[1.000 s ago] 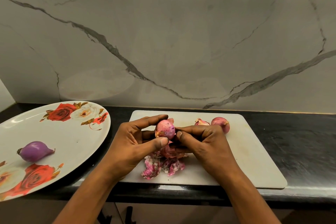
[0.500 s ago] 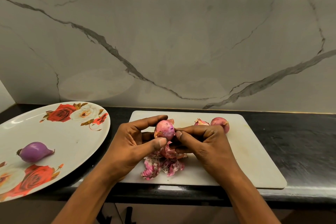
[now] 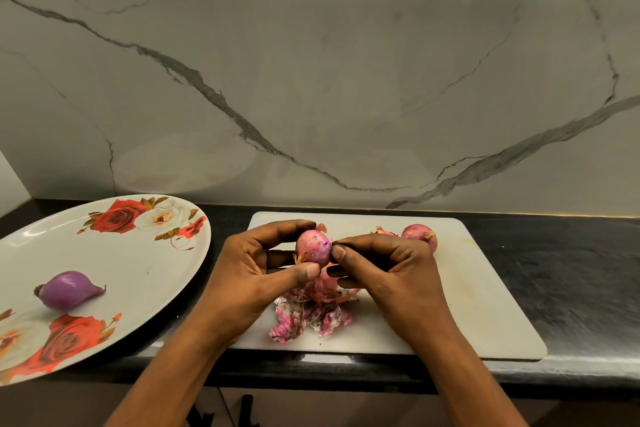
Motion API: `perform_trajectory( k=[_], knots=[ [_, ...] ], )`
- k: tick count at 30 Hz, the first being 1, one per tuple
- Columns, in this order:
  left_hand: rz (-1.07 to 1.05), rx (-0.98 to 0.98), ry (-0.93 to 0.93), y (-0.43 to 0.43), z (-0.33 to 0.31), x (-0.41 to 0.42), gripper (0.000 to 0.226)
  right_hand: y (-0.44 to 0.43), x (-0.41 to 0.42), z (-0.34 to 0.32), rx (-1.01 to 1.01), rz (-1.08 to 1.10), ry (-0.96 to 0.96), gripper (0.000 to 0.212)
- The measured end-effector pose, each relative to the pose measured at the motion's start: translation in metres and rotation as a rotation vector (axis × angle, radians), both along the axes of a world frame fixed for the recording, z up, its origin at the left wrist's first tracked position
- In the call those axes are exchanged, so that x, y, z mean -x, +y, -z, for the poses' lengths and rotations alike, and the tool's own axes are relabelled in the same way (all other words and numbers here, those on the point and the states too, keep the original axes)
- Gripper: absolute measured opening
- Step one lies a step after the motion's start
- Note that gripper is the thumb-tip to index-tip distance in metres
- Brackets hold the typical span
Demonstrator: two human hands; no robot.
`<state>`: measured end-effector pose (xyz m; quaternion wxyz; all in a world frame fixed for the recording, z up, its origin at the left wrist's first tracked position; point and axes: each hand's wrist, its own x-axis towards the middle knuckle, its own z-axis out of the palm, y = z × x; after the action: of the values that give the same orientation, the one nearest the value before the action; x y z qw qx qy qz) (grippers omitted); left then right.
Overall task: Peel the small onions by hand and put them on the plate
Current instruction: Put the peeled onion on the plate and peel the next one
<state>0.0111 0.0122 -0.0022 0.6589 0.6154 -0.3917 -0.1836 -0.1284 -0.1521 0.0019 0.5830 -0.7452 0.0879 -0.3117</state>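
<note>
Item 1: held onion [image 3: 313, 246], skin partly on, above the white board [image 3: 485, 305]. My left hand [image 3: 256, 274] grips it, thumb and fingers curled round. My right hand [image 3: 391, 274] pinches it at the onion's 3 o'clock side.
Item 2: peel heap [image 3: 311, 308], on the board, 6 o'clock of the held onion.
Item 3: unpeeled onion [image 3: 417, 234], near the board's 12 o'clock edge.
Item 4: peeled onion [image 3: 67, 289], purple, on the rose plate [image 3: 138, 253], 9 o'clock of the board.

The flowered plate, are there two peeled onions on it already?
No, the plate holds just one peeled onion; the left hand and right hand hold a second onion over the cutting board.
</note>
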Motion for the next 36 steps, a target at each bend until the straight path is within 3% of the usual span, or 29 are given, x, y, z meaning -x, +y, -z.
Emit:
perform_trajectory(
  k=[17, 26, 36],
  knots=[
    [0.028, 0.051, 0.016, -0.0002, 0.0013, -0.0015, 0.052, -0.0028, -0.0028, 0.0001, -0.076, 0.141, 0.061, 0.003],
    [0.046, 0.064, 0.055, -0.0028, 0.0006, 0.0016, 0.064, 0.0019, -0.0018, -0.0003, 0.008, -0.004, 0.106, 0.029],
    [0.027, 0.066, 0.015, -0.0037, 0.0013, -0.0007, 0.045, -0.0004, -0.0034, -0.0014, -0.01, 0.023, 0.089, 0.029]
  ],
)
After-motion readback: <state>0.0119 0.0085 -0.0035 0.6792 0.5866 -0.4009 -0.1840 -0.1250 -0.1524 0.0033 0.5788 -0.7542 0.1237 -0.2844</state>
